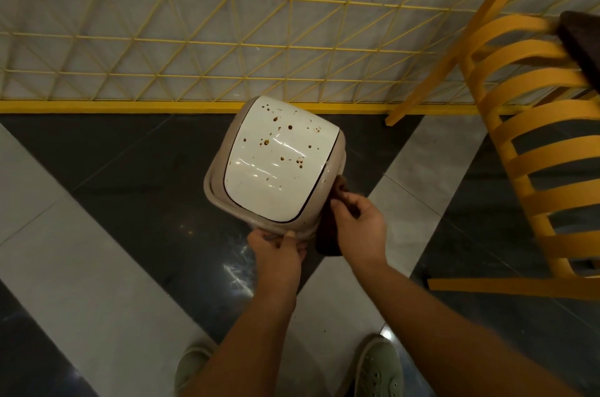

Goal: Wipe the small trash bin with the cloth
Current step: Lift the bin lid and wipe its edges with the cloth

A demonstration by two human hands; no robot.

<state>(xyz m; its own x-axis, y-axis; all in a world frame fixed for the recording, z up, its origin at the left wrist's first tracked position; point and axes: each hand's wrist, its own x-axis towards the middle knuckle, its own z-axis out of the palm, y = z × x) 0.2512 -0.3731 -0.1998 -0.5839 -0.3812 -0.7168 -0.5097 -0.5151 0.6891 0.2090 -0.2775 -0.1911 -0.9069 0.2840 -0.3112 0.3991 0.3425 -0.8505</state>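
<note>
I see the bin on the dark floor, just in front of the yellow grid fence, its white lid facing up at me and speckled with brown spots. My left hand grips the near rim of the bin, fingers curled over the edge. My right hand pinches a dark brown cloth and holds it against the bin's right side, near the lower corner; the cloth hangs down past the rim. The lid's spots sit well apart from the cloth. A yellow slatted chair stands to the right, with something dark draped on its top edge. 2 green shoes show at the bottom, on the pale floor stripe.
</note>
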